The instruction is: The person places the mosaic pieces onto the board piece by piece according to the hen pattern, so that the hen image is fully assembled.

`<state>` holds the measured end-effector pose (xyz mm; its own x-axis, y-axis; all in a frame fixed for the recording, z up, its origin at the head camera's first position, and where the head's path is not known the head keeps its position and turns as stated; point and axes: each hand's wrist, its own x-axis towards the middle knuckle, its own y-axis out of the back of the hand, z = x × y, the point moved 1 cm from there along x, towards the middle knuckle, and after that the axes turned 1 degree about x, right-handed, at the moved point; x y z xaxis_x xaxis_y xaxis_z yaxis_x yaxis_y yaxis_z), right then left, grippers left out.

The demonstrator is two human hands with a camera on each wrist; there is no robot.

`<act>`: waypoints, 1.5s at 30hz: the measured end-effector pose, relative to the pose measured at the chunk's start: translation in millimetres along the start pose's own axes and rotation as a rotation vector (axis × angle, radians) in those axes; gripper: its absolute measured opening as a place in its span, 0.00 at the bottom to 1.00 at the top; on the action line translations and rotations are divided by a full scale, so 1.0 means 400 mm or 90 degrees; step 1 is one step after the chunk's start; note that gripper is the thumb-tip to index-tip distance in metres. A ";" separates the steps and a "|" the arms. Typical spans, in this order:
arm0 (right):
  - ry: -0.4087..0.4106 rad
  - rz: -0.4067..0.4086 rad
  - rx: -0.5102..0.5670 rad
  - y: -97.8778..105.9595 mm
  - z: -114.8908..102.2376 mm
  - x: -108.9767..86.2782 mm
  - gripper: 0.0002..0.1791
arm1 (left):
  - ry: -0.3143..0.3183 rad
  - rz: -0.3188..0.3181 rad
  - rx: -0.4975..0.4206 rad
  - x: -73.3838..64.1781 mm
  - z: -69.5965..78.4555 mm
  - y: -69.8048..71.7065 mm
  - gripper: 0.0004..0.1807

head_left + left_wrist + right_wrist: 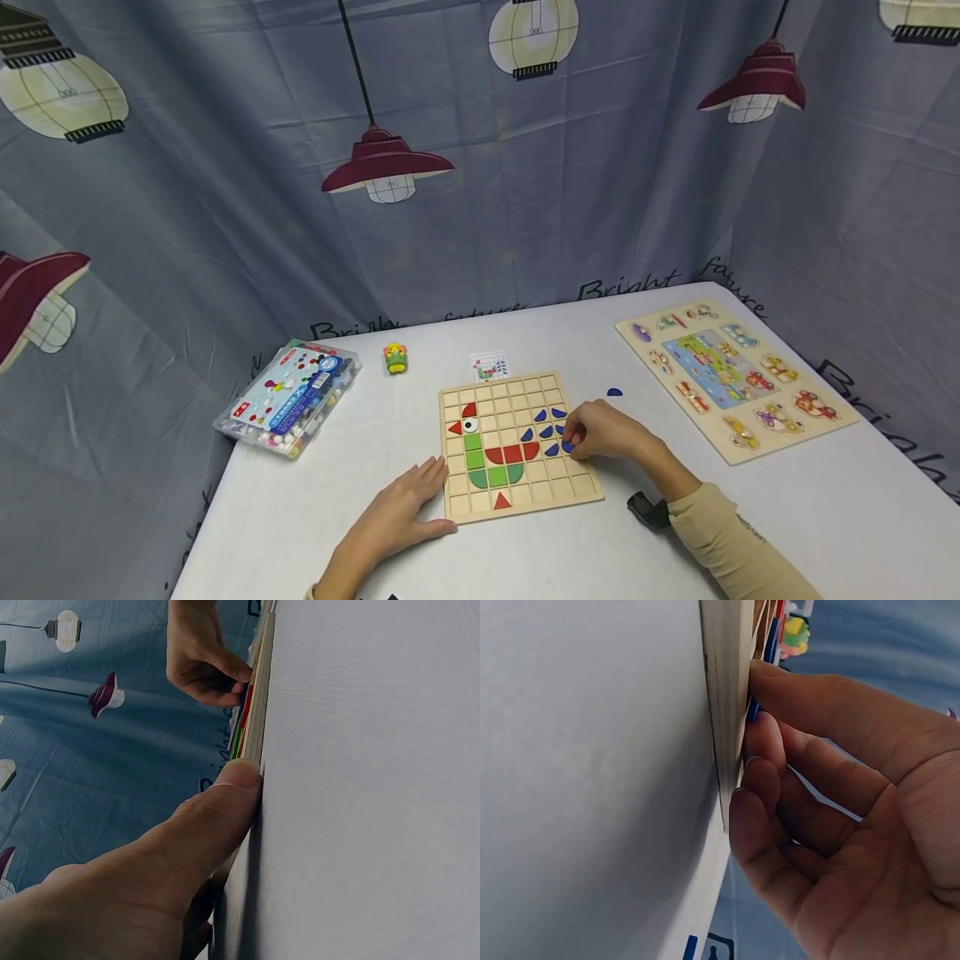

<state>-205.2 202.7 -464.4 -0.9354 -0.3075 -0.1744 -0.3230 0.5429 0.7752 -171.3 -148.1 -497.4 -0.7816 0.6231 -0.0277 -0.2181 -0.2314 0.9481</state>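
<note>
A wooden grid board lies on the white table, bearing red, green and blue pieces and a white eye piece in its cells. At its right side my right hand pinches a blue half-circle piece between thumb and forefinger, right at the board's surface; in the right wrist view the blue piece is mostly hidden by the fingers. Several more blue half circles sit in nearby cells. My left hand rests at the board's left edge, fingers extended, thumb touching its near corner.
A small printed card lies behind the board, a little toy figure to its left. Far left is a clear plastic box. One loose blue half circle lies near a wooden picture puzzle on the right.
</note>
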 end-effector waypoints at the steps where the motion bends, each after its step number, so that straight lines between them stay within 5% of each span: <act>1: -0.001 0.000 0.000 0.000 -0.001 0.000 0.10 | 0.000 -0.001 0.000 0.000 0.000 0.000 0.47; 17: 0.006 -0.004 0.011 0.022 -0.002 -0.005 0.09 | 0.000 -0.006 -0.001 -0.001 -0.001 -0.002 0.48; 30: -0.093 0.057 -0.058 0.131 0.156 -0.009 0.07 | 0.005 -0.013 -0.005 0.001 0.002 0.005 0.47; 45: -0.169 0.073 -0.002 0.157 0.212 0.064 0.15 | 0.004 -0.006 -0.004 -0.002 -0.001 0.000 0.48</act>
<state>-261.5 295.4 -471.6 -0.9710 -0.0287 -0.2374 -0.2124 0.5599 0.8009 -171.0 -148.9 -497.8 -0.7837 0.6199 -0.0385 -0.2291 -0.2308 0.9457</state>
